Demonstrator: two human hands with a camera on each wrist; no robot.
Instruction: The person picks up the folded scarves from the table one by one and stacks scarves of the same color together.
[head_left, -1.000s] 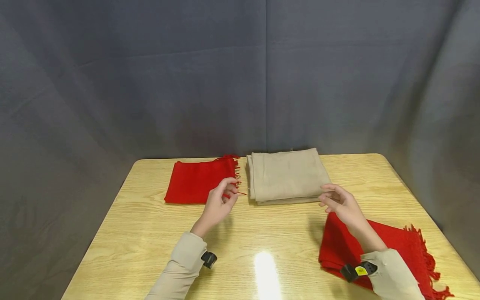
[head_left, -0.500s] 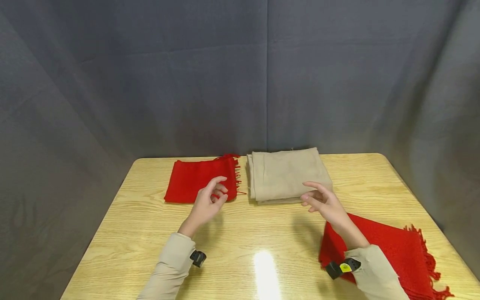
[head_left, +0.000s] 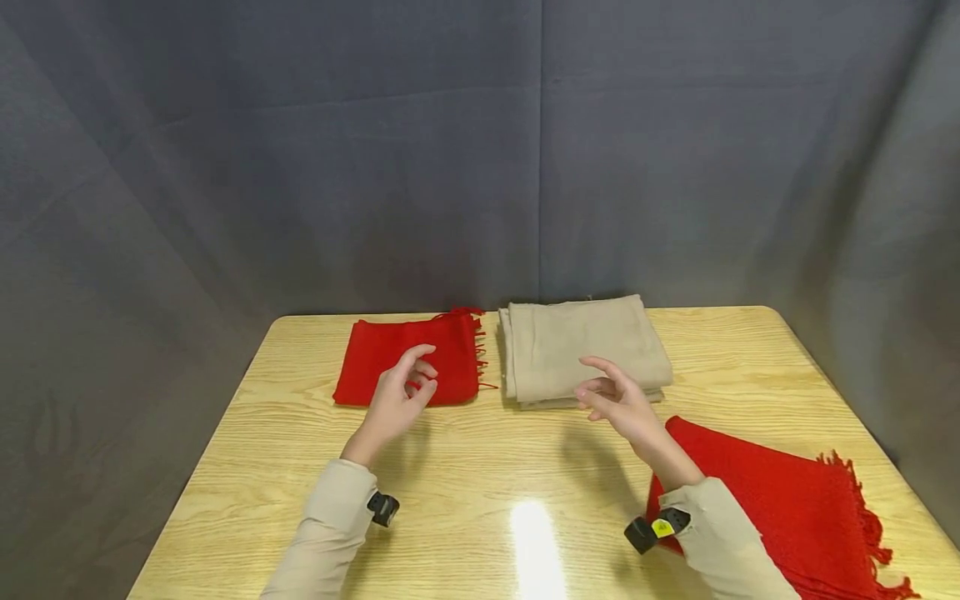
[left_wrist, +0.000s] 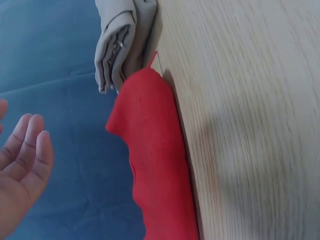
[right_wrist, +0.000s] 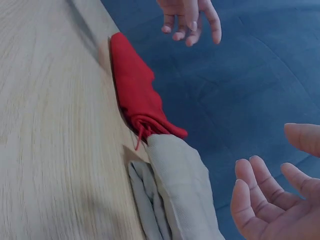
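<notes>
My left hand [head_left: 397, 396] hovers in front of a folded red scarf [head_left: 371, 358] with fringe on its right side; the fingers are loosely bent and hold nothing. My right hand [head_left: 618, 404] is raised near the front edge of a folded beige cloth [head_left: 577, 346], also with relaxed fingers and nothing in them. Under the right forearm lies a second red scarf [head_left: 780, 492], fringed at its right end and partly covered by the sleeve. In the left wrist view the fingers [left_wrist: 37, 150] are apart from the red scarf [left_wrist: 155, 155].
The wooden table [head_left: 465, 467] ends at a grey curtain [head_left: 405, 167] behind the folded cloths. Curtain also hangs at both sides. Each wrist wears a black camera, such as the one on the left sleeve [head_left: 382, 508].
Both hands have drifted left through the air, the right one farther, from beside the beige cloth to in front of it. The cloths stay in place.
</notes>
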